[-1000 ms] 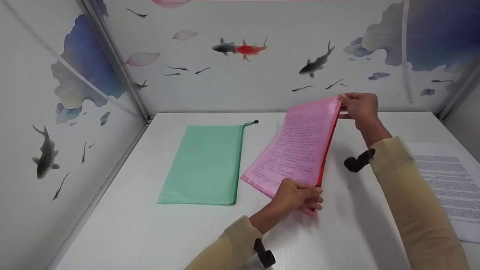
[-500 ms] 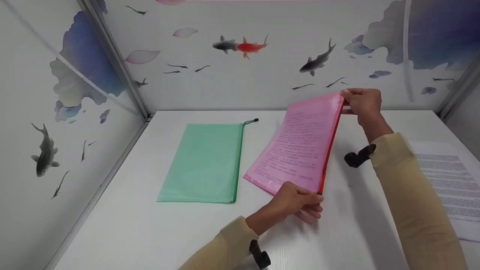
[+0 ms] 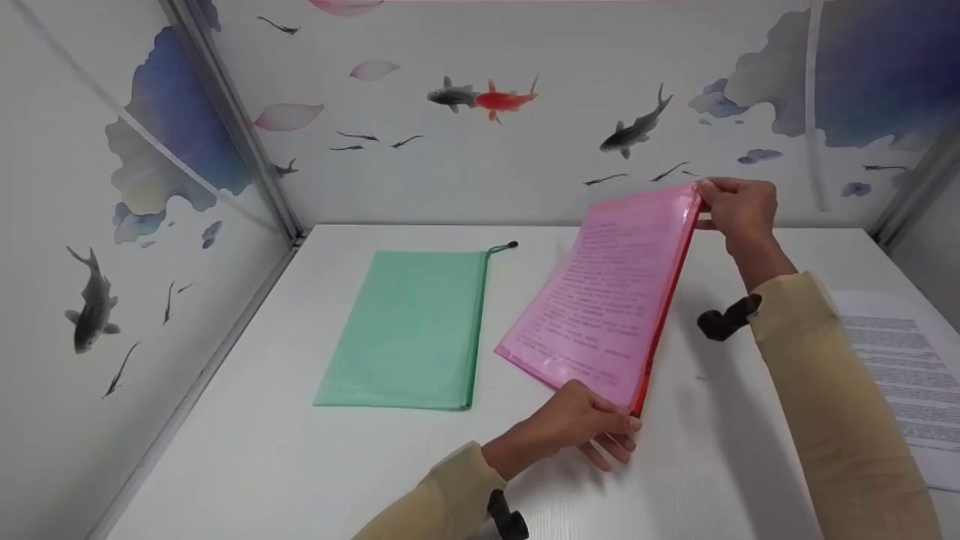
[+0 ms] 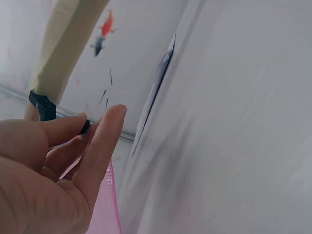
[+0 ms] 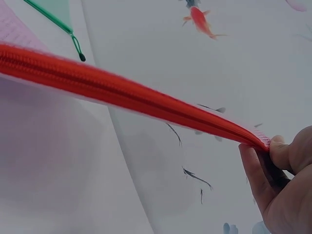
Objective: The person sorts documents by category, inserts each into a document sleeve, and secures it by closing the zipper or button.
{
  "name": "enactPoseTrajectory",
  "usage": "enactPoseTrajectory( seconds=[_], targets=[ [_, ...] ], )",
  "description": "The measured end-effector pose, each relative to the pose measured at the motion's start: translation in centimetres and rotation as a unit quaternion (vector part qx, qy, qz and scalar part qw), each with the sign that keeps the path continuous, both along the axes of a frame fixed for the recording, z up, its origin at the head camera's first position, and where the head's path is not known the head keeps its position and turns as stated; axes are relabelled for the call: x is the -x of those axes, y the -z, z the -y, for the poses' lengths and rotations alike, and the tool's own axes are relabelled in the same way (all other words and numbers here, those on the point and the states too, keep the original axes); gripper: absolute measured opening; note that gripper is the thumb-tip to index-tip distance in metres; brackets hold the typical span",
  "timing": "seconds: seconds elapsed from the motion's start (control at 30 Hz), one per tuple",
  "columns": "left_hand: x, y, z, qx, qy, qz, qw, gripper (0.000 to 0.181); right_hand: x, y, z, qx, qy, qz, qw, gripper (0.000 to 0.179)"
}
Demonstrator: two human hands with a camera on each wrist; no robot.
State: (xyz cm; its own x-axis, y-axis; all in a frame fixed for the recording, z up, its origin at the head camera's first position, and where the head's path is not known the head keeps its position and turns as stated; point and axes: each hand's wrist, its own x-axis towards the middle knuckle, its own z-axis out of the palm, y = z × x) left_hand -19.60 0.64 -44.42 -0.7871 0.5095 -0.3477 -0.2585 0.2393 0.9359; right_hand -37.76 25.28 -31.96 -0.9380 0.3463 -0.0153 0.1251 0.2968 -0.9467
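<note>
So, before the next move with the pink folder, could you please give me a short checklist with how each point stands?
1. Right hand has a grip on the far end of the red zipper: ok.
2. Left hand has a grip near the other end: ok.
3. Pink folder lying flat on the table: not ok, it is tilted up.
4. Red zipper fully closed: cannot tell, no view shows its whole length clearly.
5. Green folder apart from the pink one: ok.
6. Loose printed sheet free of the right sleeve: cannot tell, the sleeve hides part of it.
</note>
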Motion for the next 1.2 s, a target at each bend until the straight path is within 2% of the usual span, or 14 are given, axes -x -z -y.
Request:
enactPoseTrajectory(
  seconds=[0.2,0.47,0.7,0.87,1.0,1.2],
  targets=[
    [-0.1,-0.2,0.2,0.03,0.033,0.006,0.999,0.016,-0.2,0.0,-0.4,-0.006,-0.003,-0.028,0.9996,0.051],
    [-0.2,0.2,1.1,0.051,0.101,-0.006,0.9936,0.015,-0.2,0.0,-0.9,-0.019,-0.001,-0.019,0.9996,0.054],
    [0.0,0.2,1.2,0.079,0.123,-0.004,0.9892,0.015,-0.3,0.2,-1.1,-0.03,-0.001,-0.019,0.9994,0.054],
    [0.3,0.0,1.5,0.109,0.147,-0.002,0.9831,0.016,-0.5,0.3,-1.3,-0.031,0.001,-0.028,0.9991,0.054],
    [0.3,0.1,1.7,0.132,0.182,0.0,0.9744,0.015,-0.6,0.6,-1.5,-0.021,0.005,-0.03,0.9993,0.053],
    [0.2,0.4,2.0,0.125,0.224,-0.001,0.9664,0.014,-0.6,0.6,-1.9,-0.02,0.008,-0.045,0.9988,0.05]
  ],
)
